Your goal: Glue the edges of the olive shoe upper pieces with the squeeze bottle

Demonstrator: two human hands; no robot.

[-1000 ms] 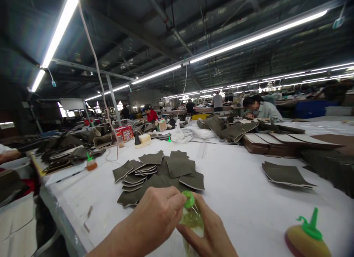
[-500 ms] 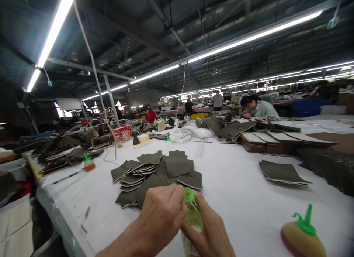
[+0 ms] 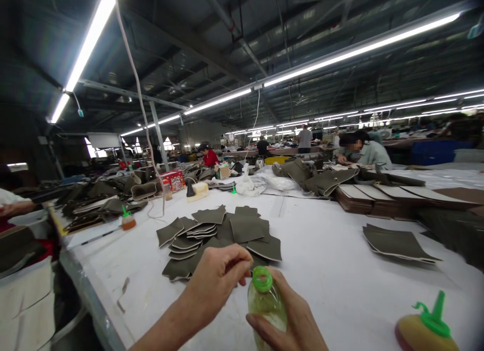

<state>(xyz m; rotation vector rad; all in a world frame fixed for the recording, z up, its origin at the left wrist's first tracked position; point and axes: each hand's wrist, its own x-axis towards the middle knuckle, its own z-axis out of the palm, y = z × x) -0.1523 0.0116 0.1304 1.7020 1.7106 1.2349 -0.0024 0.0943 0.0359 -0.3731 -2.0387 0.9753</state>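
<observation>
My right hand [image 3: 293,313] is wrapped round a clear plastic bottle [image 3: 266,306] with a green neck ring and open mouth, and pale yellow-green liquid shows inside. Just left of the mouth, my left hand [image 3: 217,275] is closed with thumb and fingertips pinched together; whatever may be between them is too small to make out. Behind my hands, a loose pile of dark olive leather-like pieces [image 3: 245,227] lies on the white table [image 3: 313,285]. At the lower right sits a squat squeeze bottle [image 3: 427,331] with a green spout, holding yellowish-brown contents.
A small stack of olive pieces [image 3: 401,242] lies to the right, with brown-edged panels [image 3: 372,205] beyond. Another green-tipped glue bottle [image 3: 128,220] stands at the left. A red box [image 3: 174,180] and plastic bags [image 3: 251,184] are further back. A person in a light shirt [image 3: 376,154] leans over the table.
My left hand has come away from the bottle's mouth to the left, uncovering it. The bottle sits slightly lower and to the right in my right hand. The whole view has shifted a little.
</observation>
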